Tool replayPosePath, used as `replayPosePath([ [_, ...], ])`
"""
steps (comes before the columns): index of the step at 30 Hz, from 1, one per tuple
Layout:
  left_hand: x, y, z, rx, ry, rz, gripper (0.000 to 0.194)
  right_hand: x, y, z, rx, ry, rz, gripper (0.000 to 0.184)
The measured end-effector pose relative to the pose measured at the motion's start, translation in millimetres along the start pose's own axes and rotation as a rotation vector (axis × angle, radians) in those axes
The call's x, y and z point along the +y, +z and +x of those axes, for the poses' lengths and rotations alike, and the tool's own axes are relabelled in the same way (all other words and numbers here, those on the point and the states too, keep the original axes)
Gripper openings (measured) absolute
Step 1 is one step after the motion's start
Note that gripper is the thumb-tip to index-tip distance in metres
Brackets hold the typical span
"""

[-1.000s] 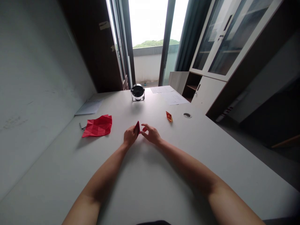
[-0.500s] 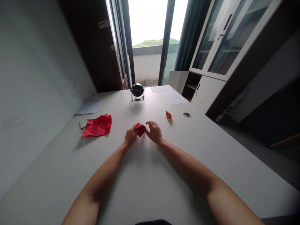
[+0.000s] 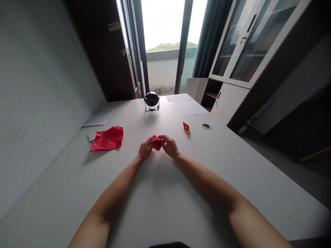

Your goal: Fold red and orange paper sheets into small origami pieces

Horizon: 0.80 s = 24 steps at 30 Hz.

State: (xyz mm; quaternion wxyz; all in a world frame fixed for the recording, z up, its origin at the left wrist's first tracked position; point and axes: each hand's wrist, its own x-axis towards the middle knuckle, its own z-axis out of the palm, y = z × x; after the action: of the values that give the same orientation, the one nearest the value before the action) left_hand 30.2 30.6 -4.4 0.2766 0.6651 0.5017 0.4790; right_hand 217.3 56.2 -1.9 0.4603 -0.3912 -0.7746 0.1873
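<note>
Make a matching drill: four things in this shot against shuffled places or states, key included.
1. orange paper
2. large red sheet
3. small red paper
4. round black device

A. held between left hand and right hand
B. near the far edge of the table
C. creased, spread out left of both hands
D. beside the round hole

Pairs: 1-D; 2-C; 3-A; 4-B

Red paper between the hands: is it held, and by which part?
Left hand and right hand hold the folded red paper by its opposite sides.
</note>
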Motion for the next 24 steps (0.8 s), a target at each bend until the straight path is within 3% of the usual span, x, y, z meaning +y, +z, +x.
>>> replayPosePath([
  [4, -6, 1.6, 3, -0.009, -0.037, -0.202, 0.041, 2, -1, 2, 0.031, -0.027, 0.06, 0.02],
  [10, -10, -4.2, 8, -0.126, -0.161, -0.543, 0.046, 7, -1, 4, 0.0, -0.041, 0.207, 0.02],
  [17, -8, -10.1, 6, -0.158, -0.231, -0.556, 0.043, 14, -2, 4, -0.073, 0.074, 0.378, 0.022],
  [24, -12, -9.8, 4, -0.172, -0.234, -0.556, 0.045, 23, 8, 4, -0.041, 0.158, 0.388, 0.019],
])
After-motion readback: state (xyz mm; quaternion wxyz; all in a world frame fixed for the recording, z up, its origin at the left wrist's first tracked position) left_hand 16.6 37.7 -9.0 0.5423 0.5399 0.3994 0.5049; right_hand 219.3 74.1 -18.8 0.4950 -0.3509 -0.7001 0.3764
